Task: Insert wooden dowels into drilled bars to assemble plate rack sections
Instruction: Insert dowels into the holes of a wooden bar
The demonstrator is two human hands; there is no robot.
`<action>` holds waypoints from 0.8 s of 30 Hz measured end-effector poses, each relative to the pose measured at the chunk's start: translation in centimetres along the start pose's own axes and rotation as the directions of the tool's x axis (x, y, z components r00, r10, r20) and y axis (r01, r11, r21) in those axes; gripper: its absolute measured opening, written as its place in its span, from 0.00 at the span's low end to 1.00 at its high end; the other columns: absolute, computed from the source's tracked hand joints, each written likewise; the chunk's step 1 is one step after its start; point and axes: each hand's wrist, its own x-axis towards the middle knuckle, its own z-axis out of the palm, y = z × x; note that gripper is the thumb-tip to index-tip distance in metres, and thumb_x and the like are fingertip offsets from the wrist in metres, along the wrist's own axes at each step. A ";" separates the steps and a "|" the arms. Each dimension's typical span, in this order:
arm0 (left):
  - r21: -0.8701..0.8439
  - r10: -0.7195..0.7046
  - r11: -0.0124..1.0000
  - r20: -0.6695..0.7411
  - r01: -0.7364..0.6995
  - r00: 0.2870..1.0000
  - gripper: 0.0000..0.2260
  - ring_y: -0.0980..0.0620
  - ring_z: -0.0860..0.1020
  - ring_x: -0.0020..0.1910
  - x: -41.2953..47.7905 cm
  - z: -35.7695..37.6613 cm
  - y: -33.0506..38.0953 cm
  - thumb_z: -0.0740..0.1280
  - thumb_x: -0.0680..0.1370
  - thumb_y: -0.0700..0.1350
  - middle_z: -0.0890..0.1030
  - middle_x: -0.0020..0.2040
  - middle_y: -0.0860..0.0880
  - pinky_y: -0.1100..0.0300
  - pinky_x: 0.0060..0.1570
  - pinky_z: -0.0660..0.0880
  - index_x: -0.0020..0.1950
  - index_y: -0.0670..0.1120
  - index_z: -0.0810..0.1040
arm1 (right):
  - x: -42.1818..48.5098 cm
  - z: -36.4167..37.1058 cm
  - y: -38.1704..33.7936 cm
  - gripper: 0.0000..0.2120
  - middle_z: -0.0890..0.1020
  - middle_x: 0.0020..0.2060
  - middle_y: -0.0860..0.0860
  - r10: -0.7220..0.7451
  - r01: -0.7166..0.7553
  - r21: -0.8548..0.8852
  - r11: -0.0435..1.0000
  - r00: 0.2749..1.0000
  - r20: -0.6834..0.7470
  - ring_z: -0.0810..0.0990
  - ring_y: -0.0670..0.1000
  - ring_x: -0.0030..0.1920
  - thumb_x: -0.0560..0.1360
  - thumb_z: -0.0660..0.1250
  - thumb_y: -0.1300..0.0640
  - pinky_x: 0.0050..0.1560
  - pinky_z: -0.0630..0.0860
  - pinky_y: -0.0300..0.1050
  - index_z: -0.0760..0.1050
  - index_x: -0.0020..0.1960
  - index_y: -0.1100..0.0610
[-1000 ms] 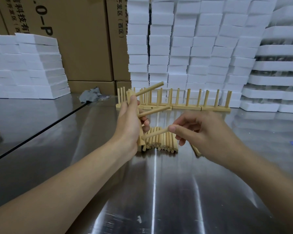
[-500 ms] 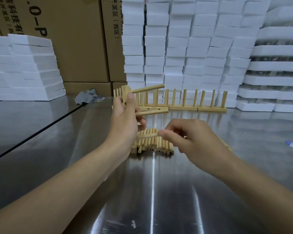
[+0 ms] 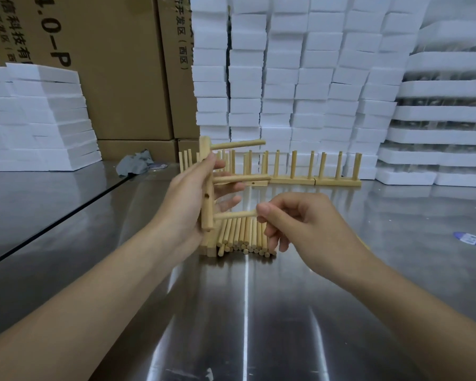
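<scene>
The right hand (image 3: 300, 221), centre right of the frame, pinches the near end of a smooth, round, pale wooden dowel (image 3: 235, 215) between thumb and curled forefinger; its far tip meets the lower part of a slim, square-edged drilled wooden bar (image 3: 207, 188). The left hand (image 3: 187, 204) holds that bar upright at frame centre, thumb in front, fingers behind. Best pushed straight, square to the bar, with a slight twist. Two seated dowels (image 3: 238, 144) jut out above; loose dowels (image 3: 242, 237) lie heaped on the glossy steel desk (image 3: 245, 312), finished rack sections (image 3: 313, 171) behind.

cardboard boxes (image 3: 121, 78), "4.0-P", "科技有", "(西区)"
</scene>
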 end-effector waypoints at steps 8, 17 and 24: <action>-0.081 -0.134 0.987 0.050 0.138 0.990 0.15 0.43 0.88 0.56 -0.6 0.3 -0.8 0.60 0.88 0.54 0.88 0.54 0.41 0.45 0.51 0.86 0.53 0.44 0.77 | -0.5 0.6 0.1 0.10 0.81 0.37 0.44 -0.181 0.197 -0.363 0.911 0.980 0.076 0.81 0.48 0.38 0.84 0.60 0.41 0.35 0.76 0.45 0.78 0.49 0.40; -0.139 -0.083 0.985 0.112 0.098 0.990 0.16 0.43 0.87 0.58 -1.6 1.2 -1.6 0.57 0.89 0.55 0.88 0.51 0.41 0.53 0.42 0.85 0.52 0.45 0.75 | -0.6 1.1 -0.1 0.14 0.77 0.30 0.43 -0.227 0.237 -0.310 0.921 0.972 0.068 0.74 0.45 0.30 0.84 0.62 0.42 0.32 0.65 0.34 0.85 0.51 0.44; 0.065 0.033 0.997 0.185 -0.046 0.982 0.16 0.42 0.86 0.61 -1.8 1.3 -2.0 0.54 0.90 0.54 0.87 0.54 0.41 0.49 0.44 0.84 0.57 0.44 0.73 | -0.4 0.3 -0.7 0.23 0.63 0.21 0.44 0.064 -0.036 -0.126 0.991 0.972 0.226 0.60 0.44 0.23 0.84 0.62 0.41 0.26 0.59 0.35 0.79 0.34 0.50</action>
